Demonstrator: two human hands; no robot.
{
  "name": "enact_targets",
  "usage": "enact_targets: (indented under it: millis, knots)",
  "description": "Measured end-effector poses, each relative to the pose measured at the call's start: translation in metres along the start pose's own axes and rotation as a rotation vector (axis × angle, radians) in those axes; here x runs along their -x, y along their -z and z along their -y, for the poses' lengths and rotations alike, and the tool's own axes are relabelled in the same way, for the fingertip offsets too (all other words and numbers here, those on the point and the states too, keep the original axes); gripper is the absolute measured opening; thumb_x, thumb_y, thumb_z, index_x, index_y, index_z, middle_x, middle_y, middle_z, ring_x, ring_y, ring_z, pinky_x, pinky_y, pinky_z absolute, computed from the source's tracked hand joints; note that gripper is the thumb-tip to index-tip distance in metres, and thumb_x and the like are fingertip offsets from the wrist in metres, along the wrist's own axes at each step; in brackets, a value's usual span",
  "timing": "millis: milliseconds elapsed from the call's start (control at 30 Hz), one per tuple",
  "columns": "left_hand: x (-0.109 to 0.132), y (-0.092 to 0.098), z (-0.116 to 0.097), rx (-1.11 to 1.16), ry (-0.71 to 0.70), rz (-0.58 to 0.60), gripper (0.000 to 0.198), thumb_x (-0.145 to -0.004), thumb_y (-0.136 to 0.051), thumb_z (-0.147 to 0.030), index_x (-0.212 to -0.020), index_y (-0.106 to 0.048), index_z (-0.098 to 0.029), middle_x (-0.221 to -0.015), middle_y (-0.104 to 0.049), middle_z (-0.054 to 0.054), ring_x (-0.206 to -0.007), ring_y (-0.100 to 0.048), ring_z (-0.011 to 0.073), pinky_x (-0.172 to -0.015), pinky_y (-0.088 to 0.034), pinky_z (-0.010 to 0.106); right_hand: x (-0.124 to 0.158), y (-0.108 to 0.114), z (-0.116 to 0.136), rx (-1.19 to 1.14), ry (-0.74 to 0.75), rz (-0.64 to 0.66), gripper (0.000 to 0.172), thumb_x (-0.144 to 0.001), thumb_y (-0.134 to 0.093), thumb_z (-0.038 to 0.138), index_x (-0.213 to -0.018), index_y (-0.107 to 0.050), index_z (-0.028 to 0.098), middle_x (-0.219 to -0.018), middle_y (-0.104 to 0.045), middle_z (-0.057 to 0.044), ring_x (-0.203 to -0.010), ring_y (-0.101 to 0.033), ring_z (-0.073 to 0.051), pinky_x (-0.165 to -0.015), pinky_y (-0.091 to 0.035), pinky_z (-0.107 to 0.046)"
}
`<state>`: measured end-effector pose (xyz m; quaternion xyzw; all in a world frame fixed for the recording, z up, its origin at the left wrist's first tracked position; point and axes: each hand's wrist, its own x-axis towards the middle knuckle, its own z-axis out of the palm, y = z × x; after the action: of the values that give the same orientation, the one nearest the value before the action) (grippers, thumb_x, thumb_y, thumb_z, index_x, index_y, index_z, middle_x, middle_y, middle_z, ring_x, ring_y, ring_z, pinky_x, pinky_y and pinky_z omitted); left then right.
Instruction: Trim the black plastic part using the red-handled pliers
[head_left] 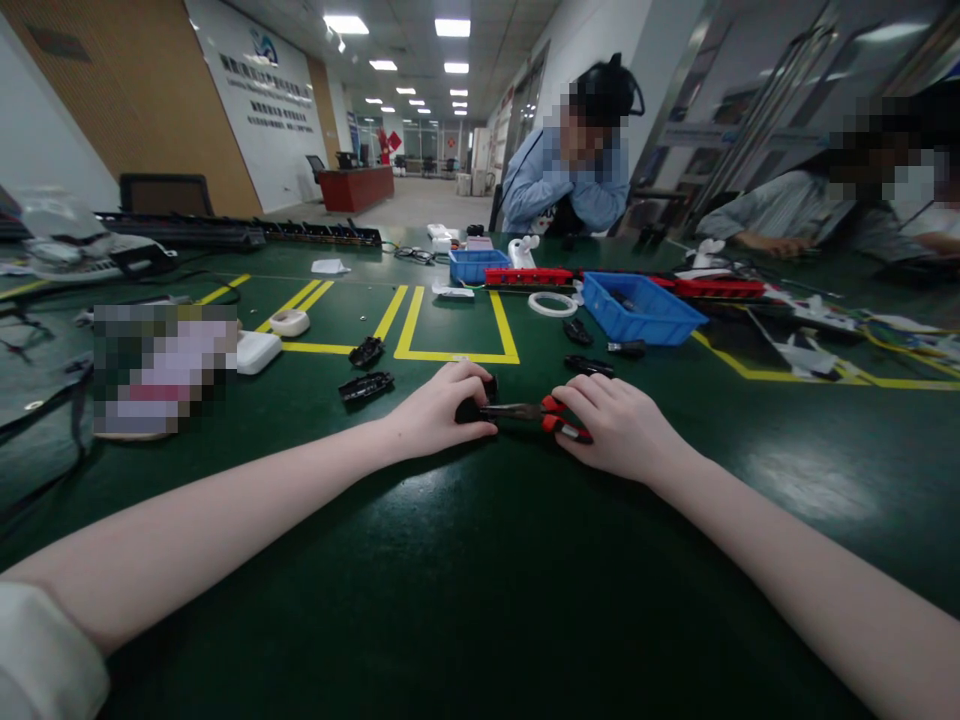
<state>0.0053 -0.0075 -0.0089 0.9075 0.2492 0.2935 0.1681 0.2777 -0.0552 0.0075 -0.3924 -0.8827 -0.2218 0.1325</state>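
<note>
"Pliers with red handles and a long grey metal nose are in the right hand, yes? How far has the work got?"

"Midway on one piece, I'd judge. The left hand pinches a small black part at the middle of the dark green tabletop, and the pliers' nose reaches it from the right."

"Clamped on it?"

"I can't make that out; the fingers hide the tips. The right hand is wrapped round the handles, though."

"And what else is left?"

"Two black oblong pieces lie loose on the left, and a few small black pieces on the right, near a blue plastic bin. Which are finished, nothing shows."

"How are the hands set?"

"Both forearms reach in from the near corners and meet in the middle. The left thumb lies on the near side, its fingers curled over the far side. The right knuckles face up, with fingers on the far handle and thumb by the near one."
</note>
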Motion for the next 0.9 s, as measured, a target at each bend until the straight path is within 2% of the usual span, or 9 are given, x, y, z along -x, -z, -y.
enact_targets:
  millis: [133,233,400,600,767,900]
  knots:
    - [0.0009,-0.0010,-0.0009,0.018,0.017,0.004,0.020,-0.081,-0.073,-0.026,-0.090,-0.057,-0.018,-0.143,-0.043,0.013,-0.134,-0.043,0.0307,-0.112,-0.037,0.051,-0.0002,-0.0020,-0.0003,-0.009,-0.027,0.002,0.029,-0.081,-0.057,0.029,-0.105,-0.062,0.014,-0.095,-0.065,-0.014,-0.084,-0.060,-0.028,-0.071,-0.048,-0.038]
    - [0.0011,-0.0015,-0.0004,0.042,0.028,0.032,0.019,-0.083,-0.070,-0.026,-0.094,-0.056,-0.019,-0.146,-0.040,0.014,-0.136,-0.042,0.0308,-0.112,-0.037,0.052,0.0007,-0.0031,-0.0004,-0.042,-0.047,-0.002,0.028,-0.081,-0.057,0.029,-0.104,-0.062,0.014,-0.095,-0.065,-0.014,-0.084,-0.060,-0.027,-0.071,-0.049,-0.037]
    - [0.0011,-0.0014,0.0014,0.103,0.030,0.063,0.024,-0.084,-0.071,-0.029,-0.101,-0.057,-0.020,-0.143,-0.043,0.014,-0.134,-0.046,0.0294,-0.112,-0.038,0.050,0.0022,-0.0023,-0.0004,-0.115,-0.068,-0.010,0.027,-0.081,-0.058,0.030,-0.104,-0.061,0.016,-0.097,-0.066,-0.013,-0.085,-0.062,-0.027,-0.073,-0.051,-0.038]
    - [-0.0003,-0.0002,0.0034,0.126,0.022,0.046,0.025,-0.080,-0.075,-0.030,-0.098,-0.061,-0.020,-0.144,-0.044,0.014,-0.138,-0.042,0.0313,-0.113,-0.036,0.053,0.0024,-0.0006,-0.0004,-0.163,-0.067,-0.028,0.027,-0.081,-0.058,0.029,-0.104,-0.062,0.016,-0.098,-0.067,-0.013,-0.085,-0.063,-0.027,-0.074,-0.052,-0.039]
    - [-0.0019,0.0008,0.0030,0.184,0.024,0.034,0.024,-0.077,-0.078,-0.027,-0.095,-0.064,-0.019,-0.135,-0.052,0.013,-0.132,-0.049,0.0307,-0.109,-0.039,0.053,0.0022,-0.0002,-0.0008,-0.183,-0.073,-0.025,0.027,-0.079,-0.060,0.028,-0.103,-0.062,0.017,-0.098,-0.067,-0.013,-0.086,-0.064,-0.027,-0.074,-0.053,-0.039]
    - [-0.0021,0.0000,0.0041,0.189,0.027,0.008,0.022,-0.077,-0.079,-0.025,-0.090,-0.063,-0.018,-0.134,-0.052,0.013,-0.129,-0.051,0.0286,-0.108,-0.040,0.050,0.0012,-0.0008,-0.0006,-0.231,-0.096,-0.005,0.025,-0.079,-0.060,0.028,-0.102,-0.061,0.018,-0.096,-0.067,-0.011,-0.083,-0.064,-0.025,-0.071,-0.053,-0.037]
